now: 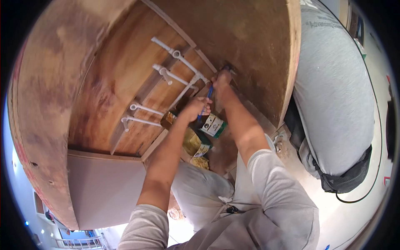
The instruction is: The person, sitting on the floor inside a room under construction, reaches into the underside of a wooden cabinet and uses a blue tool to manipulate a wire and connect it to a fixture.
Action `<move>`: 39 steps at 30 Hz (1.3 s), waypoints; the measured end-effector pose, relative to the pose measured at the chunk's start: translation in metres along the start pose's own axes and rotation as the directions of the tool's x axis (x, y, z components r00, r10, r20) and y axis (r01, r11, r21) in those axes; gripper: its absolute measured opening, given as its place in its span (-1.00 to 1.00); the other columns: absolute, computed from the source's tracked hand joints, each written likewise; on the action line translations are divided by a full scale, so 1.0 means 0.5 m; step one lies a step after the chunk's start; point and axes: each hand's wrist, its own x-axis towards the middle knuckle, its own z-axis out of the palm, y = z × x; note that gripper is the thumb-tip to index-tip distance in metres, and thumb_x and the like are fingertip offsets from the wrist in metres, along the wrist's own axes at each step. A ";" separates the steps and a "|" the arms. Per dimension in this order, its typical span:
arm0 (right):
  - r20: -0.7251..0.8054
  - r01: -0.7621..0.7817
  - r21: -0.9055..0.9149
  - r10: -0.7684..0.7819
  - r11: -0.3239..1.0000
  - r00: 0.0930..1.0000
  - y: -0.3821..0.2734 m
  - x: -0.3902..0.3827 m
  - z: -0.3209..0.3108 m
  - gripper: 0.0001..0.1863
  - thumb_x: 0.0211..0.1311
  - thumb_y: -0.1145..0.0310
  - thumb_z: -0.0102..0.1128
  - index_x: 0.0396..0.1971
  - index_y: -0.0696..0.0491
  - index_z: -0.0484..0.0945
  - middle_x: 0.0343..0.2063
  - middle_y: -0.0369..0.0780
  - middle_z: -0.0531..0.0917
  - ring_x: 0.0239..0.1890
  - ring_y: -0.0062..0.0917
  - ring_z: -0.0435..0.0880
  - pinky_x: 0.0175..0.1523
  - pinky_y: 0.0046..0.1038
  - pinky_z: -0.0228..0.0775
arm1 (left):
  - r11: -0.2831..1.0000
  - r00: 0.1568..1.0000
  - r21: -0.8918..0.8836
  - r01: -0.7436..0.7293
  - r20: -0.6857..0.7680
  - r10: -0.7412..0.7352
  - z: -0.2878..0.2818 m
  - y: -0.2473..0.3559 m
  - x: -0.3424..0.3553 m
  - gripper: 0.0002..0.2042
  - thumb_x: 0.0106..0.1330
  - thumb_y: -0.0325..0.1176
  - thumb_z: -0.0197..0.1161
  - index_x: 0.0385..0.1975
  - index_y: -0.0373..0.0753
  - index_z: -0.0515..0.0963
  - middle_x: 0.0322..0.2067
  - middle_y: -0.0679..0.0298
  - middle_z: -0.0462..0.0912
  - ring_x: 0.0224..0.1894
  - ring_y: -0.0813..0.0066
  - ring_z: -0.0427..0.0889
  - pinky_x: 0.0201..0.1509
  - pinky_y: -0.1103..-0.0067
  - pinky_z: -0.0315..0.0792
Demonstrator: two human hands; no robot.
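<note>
My left hand [197, 108] has its fingers closed round a slim blue stick-like tool [209, 92], whose exact kind is too small to tell. The tool's upper end points toward my right hand [222, 78]. That hand reaches into the corner where the brown wooden panel [258, 50] meets the pipework, its fingers bent at a small dark thing [227, 68] I cannot make out. Just left of both hands, white plastic pipes [189, 66] with tees and elbows run along a stained wooden board [121, 83].
Below my hands lie a green and white box [213, 125] and an open carton [192, 142] with a yellowish inside. A curved wooden edge [41, 104] rises at the left. Close on the right is a large grey cloth shape [333, 91], with a black cable [366, 189] beside it.
</note>
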 end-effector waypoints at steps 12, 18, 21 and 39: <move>0.012 -0.074 -0.119 0.076 0.990 0.997 -0.014 0.001 0.012 -0.74 0.30 0.19 -0.18 -0.57 -0.07 0.33 -0.75 -0.38 0.25 -0.77 -0.62 0.09 -0.66 -0.55 -0.09 | 0.779 0.916 0.502 -0.375 0.074 0.393 0.000 -0.001 -0.052 -0.75 0.34 -0.24 0.01 -0.44 -0.29 0.47 -0.67 0.44 0.31 -0.64 0.68 0.29 -0.63 0.66 0.20; 0.025 -0.091 -0.136 0.095 0.987 0.995 -0.028 -0.010 0.014 -0.78 0.25 0.23 -0.16 -0.57 -0.07 0.34 -0.73 -0.37 0.27 -0.77 -0.60 0.11 -0.66 -0.52 -0.07 | 0.979 0.997 0.203 -0.030 0.082 0.014 -0.049 -0.015 -0.088 -0.73 0.33 -0.23 0.05 -0.27 -0.36 0.49 -0.52 0.27 0.58 -0.45 0.56 0.59 -0.44 0.69 0.37; 0.034 -0.063 -0.162 0.069 0.985 0.997 -0.030 -0.020 0.015 -0.78 0.25 0.23 -0.16 -0.57 -0.06 0.34 -0.74 -0.36 0.27 -0.77 -0.60 0.11 -0.66 -0.52 -0.06 | 0.951 0.996 0.310 -0.025 0.087 -0.003 -0.051 -0.002 -0.105 -0.73 0.33 -0.25 0.06 -0.25 -0.37 0.50 -0.48 0.19 0.62 -0.39 0.48 0.64 -0.42 0.64 0.42; 0.061 -0.213 -0.134 0.223 0.968 0.973 -0.007 0.019 0.012 -0.80 0.24 0.37 -0.27 -0.58 -0.02 0.28 -0.73 -0.34 0.22 -0.80 -0.65 0.03 -0.73 -0.58 -0.17 | 0.898 0.945 0.311 -0.312 0.199 0.260 -0.037 -0.006 -0.153 -0.80 0.34 -0.38 0.01 -0.36 -0.43 0.46 -0.60 0.24 0.55 -0.55 0.54 0.54 -0.43 0.60 0.43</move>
